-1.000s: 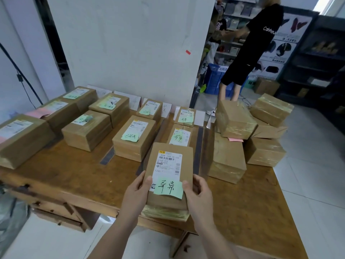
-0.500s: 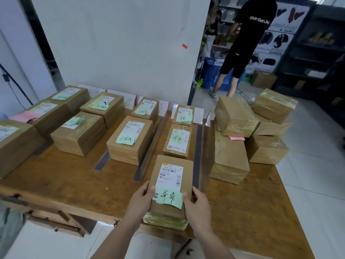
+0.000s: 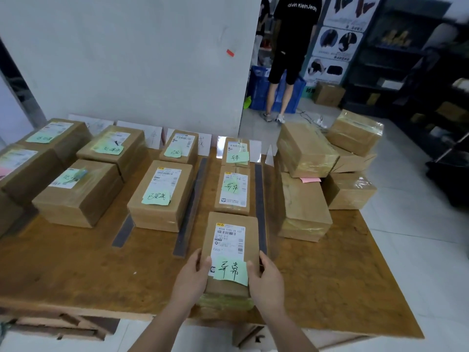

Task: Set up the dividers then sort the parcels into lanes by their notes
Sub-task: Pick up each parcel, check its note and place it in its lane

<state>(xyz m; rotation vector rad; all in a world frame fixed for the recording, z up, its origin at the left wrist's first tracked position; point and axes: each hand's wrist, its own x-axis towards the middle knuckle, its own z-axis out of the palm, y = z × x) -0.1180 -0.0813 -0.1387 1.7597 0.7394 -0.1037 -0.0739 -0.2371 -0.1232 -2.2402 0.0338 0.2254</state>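
I have my left hand (image 3: 190, 277) and right hand (image 3: 267, 282) clamped on the near end of a brown cardboard parcel (image 3: 229, 219) bearing a green handwritten note (image 3: 231, 271). It sits on the wooden table (image 3: 76, 262) between dark flat divider strips (image 3: 259, 199), nearer than two similar parcels (image 3: 232, 193).

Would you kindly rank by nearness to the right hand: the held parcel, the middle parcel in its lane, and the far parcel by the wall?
1. held parcel: gripped by right hand, front edge.
2. middle parcel: just beyond, same lane.
3. far parcel: by the wall.
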